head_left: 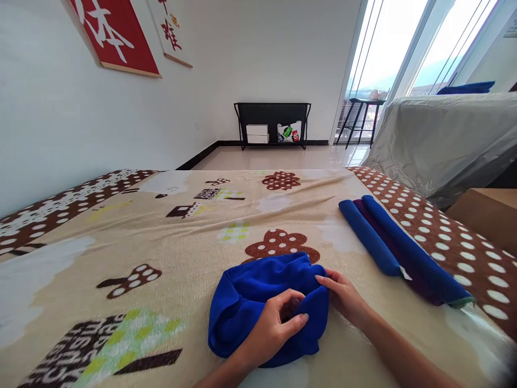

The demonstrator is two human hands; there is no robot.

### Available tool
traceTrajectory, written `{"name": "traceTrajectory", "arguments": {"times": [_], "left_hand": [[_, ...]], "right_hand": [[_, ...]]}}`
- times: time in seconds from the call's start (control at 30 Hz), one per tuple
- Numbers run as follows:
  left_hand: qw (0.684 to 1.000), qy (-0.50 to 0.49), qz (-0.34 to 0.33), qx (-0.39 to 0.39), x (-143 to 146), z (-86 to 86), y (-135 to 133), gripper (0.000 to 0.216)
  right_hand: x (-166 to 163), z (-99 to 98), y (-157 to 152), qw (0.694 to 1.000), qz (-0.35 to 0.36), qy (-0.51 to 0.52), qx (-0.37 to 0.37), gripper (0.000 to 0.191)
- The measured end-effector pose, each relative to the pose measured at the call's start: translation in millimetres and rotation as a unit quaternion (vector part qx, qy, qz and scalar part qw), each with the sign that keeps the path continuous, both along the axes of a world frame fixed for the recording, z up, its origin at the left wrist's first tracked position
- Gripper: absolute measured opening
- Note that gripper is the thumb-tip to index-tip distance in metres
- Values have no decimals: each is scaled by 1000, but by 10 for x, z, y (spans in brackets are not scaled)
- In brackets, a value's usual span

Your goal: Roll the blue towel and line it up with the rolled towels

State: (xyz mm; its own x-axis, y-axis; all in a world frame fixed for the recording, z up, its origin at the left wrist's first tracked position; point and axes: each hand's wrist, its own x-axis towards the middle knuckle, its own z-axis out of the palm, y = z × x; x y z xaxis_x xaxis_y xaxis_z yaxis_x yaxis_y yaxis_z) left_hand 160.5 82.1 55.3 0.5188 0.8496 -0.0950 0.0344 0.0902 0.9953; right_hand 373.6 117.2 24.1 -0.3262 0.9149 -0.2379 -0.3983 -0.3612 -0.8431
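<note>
Blue cloth point(254, 285) against curled left hand point(274, 326)

The red banner point(115, 35) reads 体 in white, the white scroll point(173, 32) 难 in red; lettering on the blanket point(189, 242) is unclear.

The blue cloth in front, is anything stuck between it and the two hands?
No, nothing visible is in the way. The left hand and right hand both touch the blue cloth directly. The rolled fabrics lie off to the right, not between them.
</note>
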Motion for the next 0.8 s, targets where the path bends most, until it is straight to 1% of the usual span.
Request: {"name": "traceTrajectory", "arguments": {"times": [0.07, 0.17, 0.23, 0.3, 0.33, 0.37, 0.4, 0.43, 0.47, 0.5, 0.53, 0.57, 0.6, 0.63, 0.67, 0.7, 0.73, 0.8], "left_hand": [[999, -24, 12, -19, -10, -29, 12, 32], [999, -32, 29, -28, -17, -58, 33, 31], [998, -43, 22, -28, -19, -60, 40, 30], [998, -54, 11, -27, -22, -52, 41, 29], [998, -58, 9, -25, -24, -47, 40, 29], [998, -61, 9, -22, -28, -43, 38, 28], [998, -64, 9, -20, -31, -39, 36, 28], [997, -69, 11, -20, -33, -37, 33, 29], [997, -74, 14, -23, -34, -36, 30, 30], [996, -80, 19, -26, -33, -37, 27, 31], [996, -85, 27, -31, -31, -38, 24, 31], [995, -90, 36, -36, -28, -41, 23, 32], [994, -94, 44, -40, -25, -45, 23, 33], [993, -97, 48, -42, -23, -50, 25, 34], [993, -98, 49, -41, -24, -56, 27, 34], [993, -99, 47, -37, -26, -65, 30, 34], [994, -100, 44, -29, -30, -75, 33, 33], [994, -108, 32, -10, -39, -97, 37, 32]], "right_hand": [[18, 7, 3, 1000, -19, 15, -1, 26], [30, 13, 5, 998, -48, 29, 2, 25], [26, 24, 4, 999, -41, 19, 17, 29], [23, 42, -8, 998, -38, -27, 51, 31], [24, 52, -25, 993, -56, -69, 80, 30], [25, 63, -53, 980, -98, -123, 121, 27], [26, 74, -92, 953, -159, -184, 178, 23], [25, 84, -143, 911, -221, -243, 249, 20], [18, 95, -204, 858, -263, -293, 329, 19], [3, 105, -273, 802, -273, -335, 412, 20], [-22, 112, -343, 749, -246, -370, 492, 21], [-56, 117, -410, 702, -194, -400, 557, 22], [-97, 116, -467, 665, -137, -427, 597, 23], [-142, 110, -510, 639, -91, -456, 612, 26], [-185, 99, -538, 626, -62, -484, 608, 31], [-224, 83, -549, 626, -48, -510, 587, 35], [-253, 64, -548, 635, -41, -532, 559, 37], [-279, 23, -521, 660, -29, -557, 503, 33]]}}
